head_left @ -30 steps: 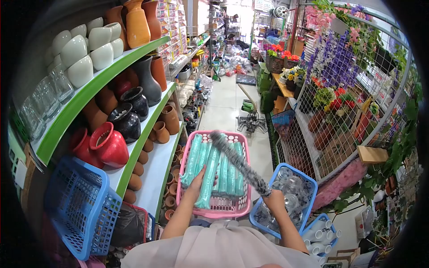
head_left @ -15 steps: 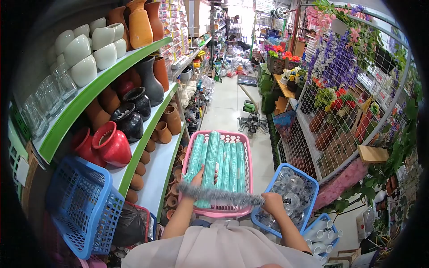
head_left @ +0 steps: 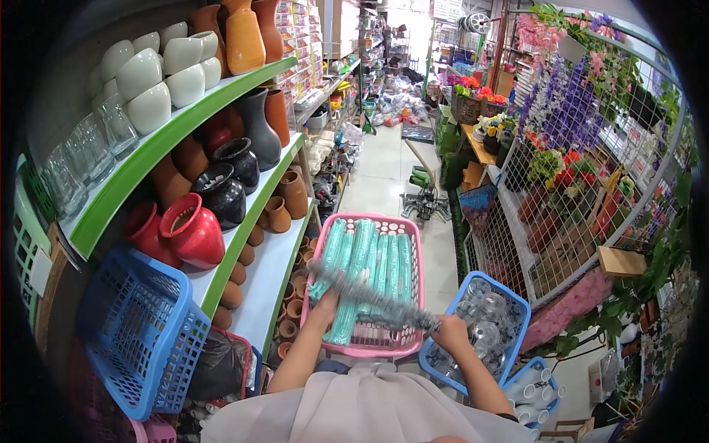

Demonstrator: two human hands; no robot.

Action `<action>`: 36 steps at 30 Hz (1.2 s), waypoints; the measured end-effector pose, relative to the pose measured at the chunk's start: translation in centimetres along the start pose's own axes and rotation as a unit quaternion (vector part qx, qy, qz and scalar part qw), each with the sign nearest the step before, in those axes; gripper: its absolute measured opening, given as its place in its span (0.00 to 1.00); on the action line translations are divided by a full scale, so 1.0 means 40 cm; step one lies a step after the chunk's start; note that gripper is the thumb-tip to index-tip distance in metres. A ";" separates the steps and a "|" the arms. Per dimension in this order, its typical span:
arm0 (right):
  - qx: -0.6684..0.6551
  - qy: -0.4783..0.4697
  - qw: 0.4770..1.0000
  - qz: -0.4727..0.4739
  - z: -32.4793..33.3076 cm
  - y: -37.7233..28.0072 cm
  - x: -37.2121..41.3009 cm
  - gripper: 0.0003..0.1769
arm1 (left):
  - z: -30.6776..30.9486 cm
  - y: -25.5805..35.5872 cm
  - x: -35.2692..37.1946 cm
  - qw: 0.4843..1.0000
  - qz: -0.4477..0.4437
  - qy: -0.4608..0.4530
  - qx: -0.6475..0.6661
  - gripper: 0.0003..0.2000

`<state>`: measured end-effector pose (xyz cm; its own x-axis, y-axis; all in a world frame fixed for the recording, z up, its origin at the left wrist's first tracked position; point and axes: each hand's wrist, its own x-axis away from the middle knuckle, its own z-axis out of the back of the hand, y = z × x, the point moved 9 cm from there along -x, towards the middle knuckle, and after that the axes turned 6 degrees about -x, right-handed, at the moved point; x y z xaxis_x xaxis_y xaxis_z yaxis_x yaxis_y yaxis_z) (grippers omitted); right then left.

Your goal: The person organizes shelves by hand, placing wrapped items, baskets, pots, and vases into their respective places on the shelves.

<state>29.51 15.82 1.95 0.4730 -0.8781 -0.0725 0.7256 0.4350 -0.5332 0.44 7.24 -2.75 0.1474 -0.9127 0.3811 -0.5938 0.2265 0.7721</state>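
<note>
A grey fluffy duster [head_left: 377, 297], smeared by motion, crosses over the pink basket [head_left: 421, 295] in front of me. My right hand [head_left: 449, 332] is closed around its handle end, beside the blue basket of clear glassware. Several long teal plastic-wrapped packages [head_left: 362, 247] lie side by side in the pink basket. At the basket's left side, my left hand [head_left: 323, 306] is close to the leftmost packages. The duster covers its fingers, so whether it grips a package does not show.
A blue basket [head_left: 524, 310] of clear glassware [head_left: 485, 336] stands right, with white vases [head_left: 528, 391] in another beyond. Green-edged shelves [head_left: 177, 136] with pots and bowls line the left, above a tilted blue crate [head_left: 148, 325]. A wire rack [head_left: 569, 170] holds artificial flowers.
The duster has swung, its far end rising up and away over the packages. My left hand has shifted slightly down the basket's left side. The view has turned slightly left.
</note>
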 end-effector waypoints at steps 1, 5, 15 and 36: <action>0.033 -0.009 0.999 0.030 0.003 -0.009 -0.003 0.10 | 0.005 -0.005 -0.011 1.000 0.000 0.005 0.005 0.28; 0.045 -0.004 0.999 0.002 0.012 -0.003 -0.020 0.11 | -0.001 -0.015 -0.017 0.999 -0.015 -0.023 0.028 0.26; -0.028 0.032 0.996 -0.078 0.035 -0.003 -0.021 0.13 | -0.033 0.016 -0.006 0.994 -0.063 -0.092 0.014 0.28; 0.006 -0.069 0.998 -0.006 -0.030 -0.002 -0.009 0.16 | -0.046 0.019 -0.040 0.962 0.001 -0.184 0.201 0.35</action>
<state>28.67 15.87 0.99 0.5273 -0.8482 0.0507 0.7376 0.4274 -0.5228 1.22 9.51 -1.85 -0.0994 -0.9878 0.1199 -0.8630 0.1456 0.4838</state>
